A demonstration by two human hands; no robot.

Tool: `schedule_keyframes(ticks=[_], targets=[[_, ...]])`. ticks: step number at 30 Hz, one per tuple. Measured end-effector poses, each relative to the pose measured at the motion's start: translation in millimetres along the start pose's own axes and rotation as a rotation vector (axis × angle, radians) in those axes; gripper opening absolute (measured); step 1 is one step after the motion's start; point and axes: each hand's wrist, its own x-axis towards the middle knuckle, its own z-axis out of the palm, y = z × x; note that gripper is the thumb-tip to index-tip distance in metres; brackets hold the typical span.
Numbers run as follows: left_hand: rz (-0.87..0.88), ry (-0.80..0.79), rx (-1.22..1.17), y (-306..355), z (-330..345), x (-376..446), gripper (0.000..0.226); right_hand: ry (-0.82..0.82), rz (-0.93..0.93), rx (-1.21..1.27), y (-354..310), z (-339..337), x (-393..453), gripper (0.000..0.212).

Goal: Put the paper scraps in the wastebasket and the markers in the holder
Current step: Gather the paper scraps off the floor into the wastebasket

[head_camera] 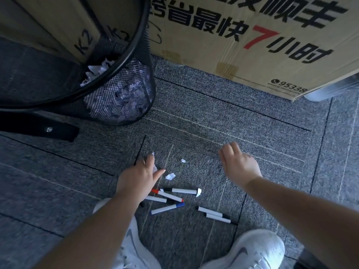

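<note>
Gripping white paper scraps [154,167] between thumb and fingers: left hand [138,178], low over grey carpet [213,123]. Right hand [240,165] loosely curled, holding nothing visible. Two more scraps [170,176] just beside left fingertips, another at a marker's end. Markers [171,200] scattered near white shoes [250,251]. Mesh wastebasket [120,98], well apart to upper left, scraps inside. Holder not seen.

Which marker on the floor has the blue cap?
The blue-capped marker, lying below the crossed cluster by the left hand. The others have black or red caps.
</note>
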Motion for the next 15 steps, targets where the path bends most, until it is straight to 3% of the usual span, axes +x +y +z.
schedule_keyframes(ticks=[5, 7, 10, 12, 15], targets=[[0.059, 0.021, -0.051, 3, 7, -3, 0.035, -0.017, 0.156, 0.072, 14, -10, -6, 0.038], [0.096, 0.012, -0.063, 2, 9, -4, 0.041, -0.047, 0.154, 0.091, 20, -10, -10, 0.042], [0.101, -0.038, -0.147, 2, 13, -6, 0.046, -0.136, 0.212, 0.117, 24, -9, -15, 0.034], [0.035, -0.078, -0.25, 0, 9, -5, 0.032, -0.218, 0.235, 0.096, 20, -10, -18, 0.018], [-0.068, -0.051, -0.296, 1, -1, -1, 0.038, -0.315, 0.199, 0.013, 9, -11, -31, 0.025]])
